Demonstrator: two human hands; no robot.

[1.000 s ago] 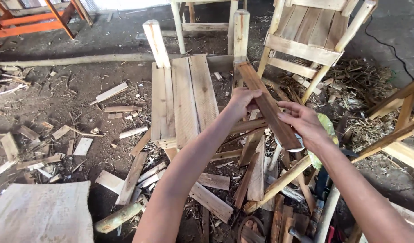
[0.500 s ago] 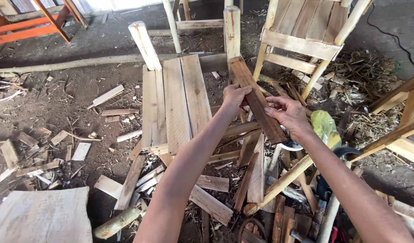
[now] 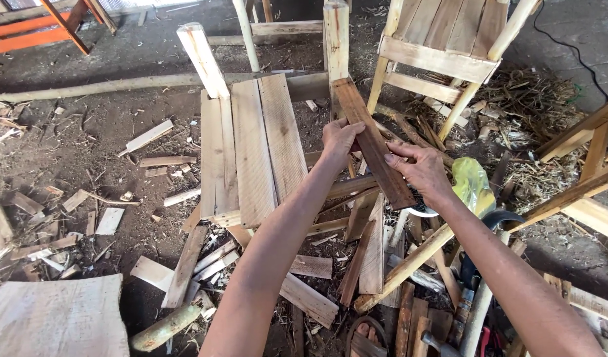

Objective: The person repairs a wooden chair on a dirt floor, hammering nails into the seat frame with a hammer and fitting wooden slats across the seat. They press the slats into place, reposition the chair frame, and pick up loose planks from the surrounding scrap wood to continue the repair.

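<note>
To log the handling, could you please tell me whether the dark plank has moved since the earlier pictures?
No: the dark plank still has its upper end just below the pale upright post, as before.

I see a dark brown wooden slat (image 3: 373,142), matt and rough-sawn, darker than the rest. The planks (image 3: 254,149) below are pale raw wood, dry and unvarnished, with visible grain. The chair frame (image 3: 443,49) is light bare timber, smooth on its rounded posts. A yellow-green plastic bag (image 3: 472,185) looks thin and glossy. The ground (image 3: 92,178) is dull dirt with wood chips.
</note>
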